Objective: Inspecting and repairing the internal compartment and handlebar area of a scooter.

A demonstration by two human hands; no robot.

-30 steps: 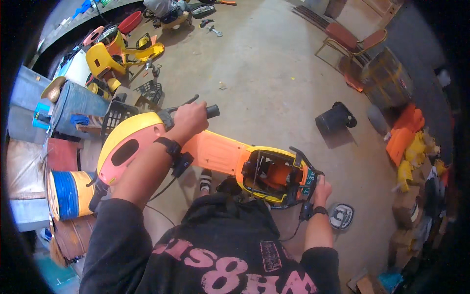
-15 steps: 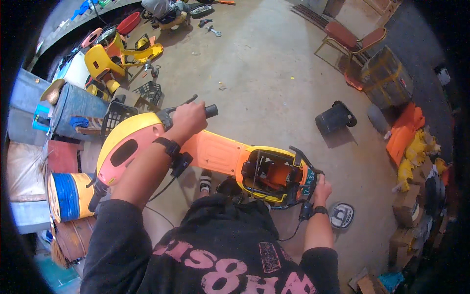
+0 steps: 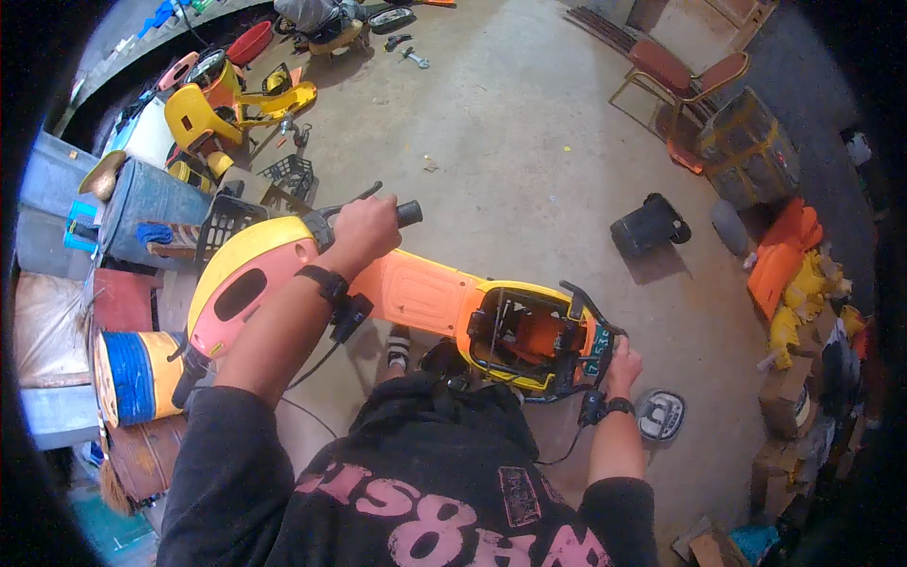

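An orange and yellow scooter (image 3: pixel 425 298) lies crosswise below me, its pink and yellow front panel (image 3: pixel 250 283) at the left and an open compartment (image 3: pixel 515 335) at the rear. My left hand (image 3: pixel 368 227) is closed on the handlebar (image 3: pixel 406 213) beside its black grip, my forearm crossing the front panel. My right hand (image 3: pixel 621 367) is closed round the black rear rail (image 3: pixel 590 312), next to a green plate. Black devices with cables are strapped at both wrists. My sandalled foot (image 3: pixel 397 350) shows beneath the floorboard.
Left: drums (image 3: pixel 142 378), crates (image 3: pixel 288 175) and yellow scooter parts (image 3: pixel 198 118). Right: a black bucket (image 3: pixel 642 227), red chair (image 3: pixel 661 71), wrapped box (image 3: pixel 746 146), orange panels (image 3: pixel 779 255) and cardboard (image 3: pixel 789 397). A pale oval part (image 3: pixel 659 416) lies by my right arm; another scooter (image 3: pixel 326 33) stands far back.
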